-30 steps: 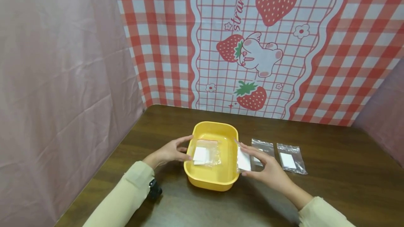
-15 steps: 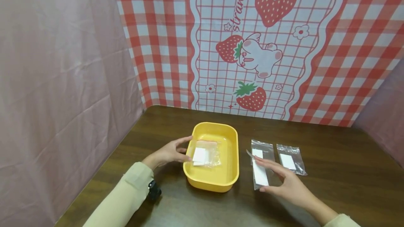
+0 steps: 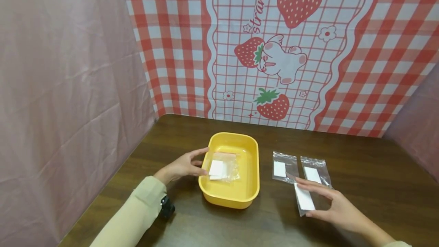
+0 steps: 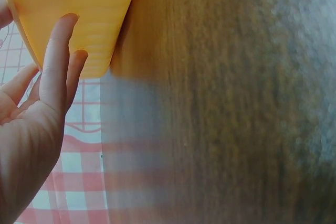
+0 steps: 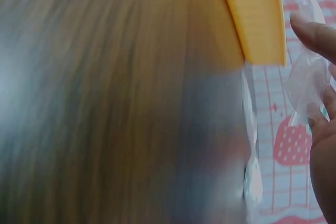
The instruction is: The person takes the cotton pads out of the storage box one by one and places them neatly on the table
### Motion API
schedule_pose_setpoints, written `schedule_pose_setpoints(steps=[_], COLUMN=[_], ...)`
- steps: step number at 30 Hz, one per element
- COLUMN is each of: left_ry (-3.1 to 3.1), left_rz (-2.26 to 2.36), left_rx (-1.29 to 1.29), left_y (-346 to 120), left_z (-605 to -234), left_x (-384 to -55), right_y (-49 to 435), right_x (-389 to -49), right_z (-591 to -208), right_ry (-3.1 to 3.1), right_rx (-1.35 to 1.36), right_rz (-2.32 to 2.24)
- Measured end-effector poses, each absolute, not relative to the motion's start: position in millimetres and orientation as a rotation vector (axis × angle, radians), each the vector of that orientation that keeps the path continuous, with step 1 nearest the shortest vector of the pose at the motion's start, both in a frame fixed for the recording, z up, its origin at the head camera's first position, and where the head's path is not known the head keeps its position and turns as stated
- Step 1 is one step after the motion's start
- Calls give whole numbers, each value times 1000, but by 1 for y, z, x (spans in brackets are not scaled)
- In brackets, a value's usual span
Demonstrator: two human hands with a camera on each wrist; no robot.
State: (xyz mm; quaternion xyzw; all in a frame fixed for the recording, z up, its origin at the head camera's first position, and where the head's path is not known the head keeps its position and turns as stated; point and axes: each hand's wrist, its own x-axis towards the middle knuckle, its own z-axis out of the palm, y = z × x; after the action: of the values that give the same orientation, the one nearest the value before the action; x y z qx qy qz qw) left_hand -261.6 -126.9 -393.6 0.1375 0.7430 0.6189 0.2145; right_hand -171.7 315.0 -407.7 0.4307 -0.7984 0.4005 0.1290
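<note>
Nearest, low on the right: the right hand (image 3: pixel 337 206), thumb and fingertips pinching the held bag (image 3: pixel 304 197) from opposite sides. Clear plastic with a flat white middle, tilted and, judging by the right wrist view, off the table (image 3: pixel 236 231). Step in hand, apparently: carrying this bag over the table. Best to grip at the firm white middle rather than loose plastic, for fear of slipping or crumpling; in any lowering, lead with the lower edge, level out, then part the fingers softly.

Ample open table in front of the tray (image 3: pixel 229 202) and toward the far right.

Next, the left hand (image 3: pixel 182 166), fingers spread along the tray's left side, touching the outer wall. Useful for steadying; light pressure probably enough, hard pushing likely to slide the tray. Raised rim all round, so lift needed for any crossing. Inside, toward the left, bagged white pieces (image 3: pixel 217 168), count uncertain.

Farther: left flat bag (image 3: pixel 285 167) and right flat bag (image 3: pixel 313 172), side by side, narrow gap between. Near corner of the latter partly behind the right fingers; contact impossible to tell. Room enough between tray and left flat bag.

Farthest, beyond the table's back edge: checked strawberry cloth (image 3: pixel 284 62).
</note>
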Motion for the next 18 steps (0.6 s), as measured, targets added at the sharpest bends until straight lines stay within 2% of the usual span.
schedule_pose_setpoints(steps=[18], left_ry=[2084], left_rz=[1697], left_rx=[370], left_y=[-127], left_z=[-394], left_x=[-263], right_y=[386], right_x=[-178], right_z=[-408], right_ry=[-2550], right_rx=[960], right_rz=[1008])
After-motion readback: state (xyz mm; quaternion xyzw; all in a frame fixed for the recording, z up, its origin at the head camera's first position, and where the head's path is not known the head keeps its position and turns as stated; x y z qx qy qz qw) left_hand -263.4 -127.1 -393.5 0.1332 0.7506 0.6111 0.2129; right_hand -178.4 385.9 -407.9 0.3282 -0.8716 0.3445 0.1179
